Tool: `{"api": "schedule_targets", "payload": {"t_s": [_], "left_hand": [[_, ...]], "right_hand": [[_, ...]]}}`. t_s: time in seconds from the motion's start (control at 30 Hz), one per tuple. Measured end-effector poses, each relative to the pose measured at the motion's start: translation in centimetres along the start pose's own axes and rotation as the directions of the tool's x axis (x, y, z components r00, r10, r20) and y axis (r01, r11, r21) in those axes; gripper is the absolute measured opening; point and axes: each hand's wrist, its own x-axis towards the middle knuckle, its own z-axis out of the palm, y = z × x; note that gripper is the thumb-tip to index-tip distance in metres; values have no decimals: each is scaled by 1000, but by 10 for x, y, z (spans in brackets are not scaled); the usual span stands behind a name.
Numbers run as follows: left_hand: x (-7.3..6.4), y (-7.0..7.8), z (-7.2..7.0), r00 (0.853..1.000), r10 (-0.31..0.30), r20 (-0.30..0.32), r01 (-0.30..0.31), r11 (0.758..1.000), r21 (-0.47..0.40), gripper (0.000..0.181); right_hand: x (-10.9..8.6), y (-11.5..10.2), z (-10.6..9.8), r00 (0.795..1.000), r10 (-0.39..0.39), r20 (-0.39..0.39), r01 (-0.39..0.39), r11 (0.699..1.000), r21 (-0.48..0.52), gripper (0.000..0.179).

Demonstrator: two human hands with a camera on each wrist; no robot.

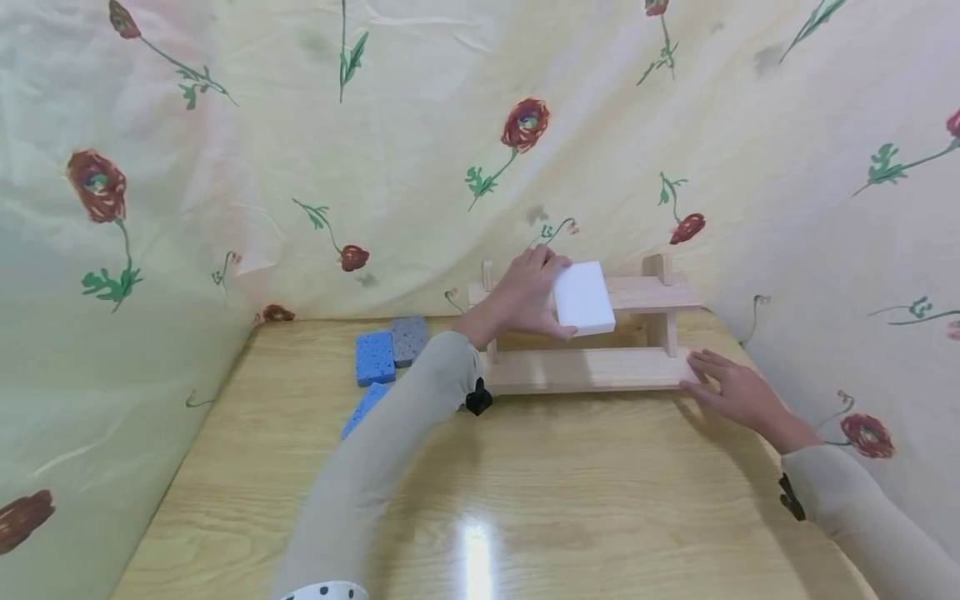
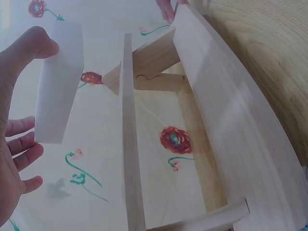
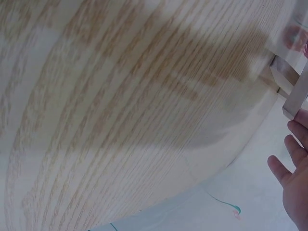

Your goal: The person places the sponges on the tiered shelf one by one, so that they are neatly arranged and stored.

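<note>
My left hand (image 1: 525, 292) holds a smooth white rectangular sponge (image 1: 585, 298), tilted, by its left side above a small two-tier wooden shelf (image 1: 577, 371). In the left wrist view the thumb lies on one face of the sponge (image 2: 60, 86), with fingertips at its lower edge; it hangs apart from the upper board (image 2: 129, 120). At the shelf's right end, my right hand (image 1: 731, 392) touches the lower board with its fingers extended. The right wrist view shows these fingers (image 3: 296, 149) fairly straight and spread, at the shelf's end (image 3: 293, 103).
Left of the shelf on the wooden table (image 1: 562, 500) lie a blue sponge (image 1: 374, 358), a grey sponge (image 1: 409, 340) and another blue one partly behind the left sleeve (image 1: 390, 450). A flower-printed cloth (image 1: 405, 167) hangs behind the shelf and along both sides.
</note>
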Motion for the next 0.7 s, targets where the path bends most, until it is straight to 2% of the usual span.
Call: {"api": "schedule_targets", "payload": {"t_s": [0.2,0.43,0.7], "left_hand": [[8,0,5,1000,-19,13,20,999,-45,102],[13,-5,18,999,-31,15,33,995,-91,97],[21,-13,28,999,-36,16,37,996,-81,98]], "right_hand": [[0,0,0,999,-18,-30,18,1000,0,66],[0,5,2,998,-41,-52,40,999,-7,64],[4,7,3,996,-64,-67,63,998,-23,63]]}}
